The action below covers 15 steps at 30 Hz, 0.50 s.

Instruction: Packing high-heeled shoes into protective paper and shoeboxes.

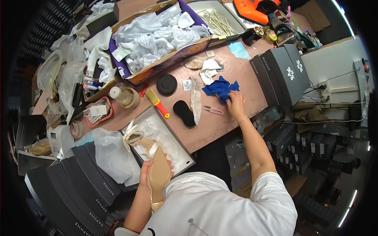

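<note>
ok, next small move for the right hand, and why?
Probably pinch the blue cloth and lift it: the right hand has its fingers at the cloth's near edge, while the left hand holds a beige shoe, sole toward the camera.

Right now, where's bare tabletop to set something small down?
Bare: the tabletop between the pink-handled snips and its near edge; another patch between the blue cloth, which your right hand touches, and the dark shoeboxes.
Crowded: left of the yellow brush, by the jar and pink basket; also the back, around the purple box.
</note>
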Available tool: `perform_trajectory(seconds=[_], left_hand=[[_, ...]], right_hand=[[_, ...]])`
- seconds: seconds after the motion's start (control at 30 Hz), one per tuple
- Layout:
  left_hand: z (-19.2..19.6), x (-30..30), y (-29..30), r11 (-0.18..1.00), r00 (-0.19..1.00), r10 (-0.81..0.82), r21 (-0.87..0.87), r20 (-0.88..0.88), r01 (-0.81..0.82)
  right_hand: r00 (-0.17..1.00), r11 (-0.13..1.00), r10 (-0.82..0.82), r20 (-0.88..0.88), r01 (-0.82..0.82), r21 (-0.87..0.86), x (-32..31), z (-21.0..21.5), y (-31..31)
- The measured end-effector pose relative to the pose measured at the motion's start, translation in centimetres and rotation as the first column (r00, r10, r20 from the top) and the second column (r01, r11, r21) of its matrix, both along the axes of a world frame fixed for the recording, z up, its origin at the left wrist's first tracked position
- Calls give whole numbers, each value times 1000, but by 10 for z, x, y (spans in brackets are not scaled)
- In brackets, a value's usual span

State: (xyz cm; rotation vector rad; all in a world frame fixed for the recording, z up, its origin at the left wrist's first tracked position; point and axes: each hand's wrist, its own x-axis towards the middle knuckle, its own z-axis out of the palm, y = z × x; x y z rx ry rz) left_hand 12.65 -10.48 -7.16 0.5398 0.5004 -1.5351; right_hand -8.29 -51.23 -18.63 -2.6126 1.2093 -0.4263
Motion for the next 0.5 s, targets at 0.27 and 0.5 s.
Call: perform_trajectory(seconds=[0.27,0.5], left_hand=[[-4,4,31,998,999,3,-59,-46,-6],[-12,2,30,999,999,20,-46,-51,-23]], right_hand=[[661,807,-399,636,-76,585,57,112,-57],[981,962,74,-178,-23,270,68,20,-22]])
